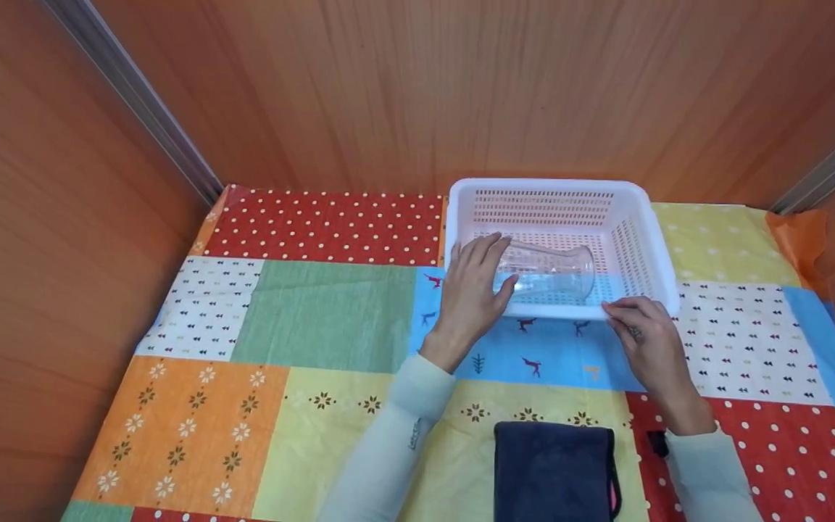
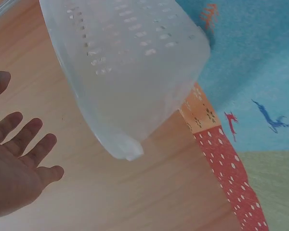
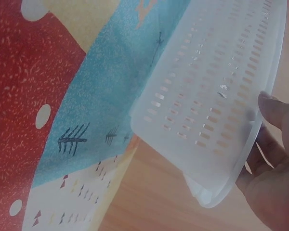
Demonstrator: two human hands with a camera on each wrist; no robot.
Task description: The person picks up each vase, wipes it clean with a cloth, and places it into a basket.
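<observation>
A white plastic basket [image 1: 475, 187] with slotted walls stands against the back panel. Inside it a clear glass vase [image 1: 555, 279] with a narrowed neck lies on its side, its wider mouth toward the right. My left hand [image 1: 472, 283] is over the basket's front left corner, fingers spread and loosely bent, partly covering the vase's left end. In the left wrist view those fingers [image 2: 31, 137] stand apart from the basket's rim. At the front right, my right hand [image 1: 646, 337] pinches the basket's rim, thumb [image 3: 272, 108] outside and fingers inside.
A dark folded cloth [image 1: 555, 471] with black edging lies nearer to me, between the forearms. Patchwork cloth [image 1: 330, 312] covers the table. Wooden panels [image 1: 388, 94] close off the back and both sides.
</observation>
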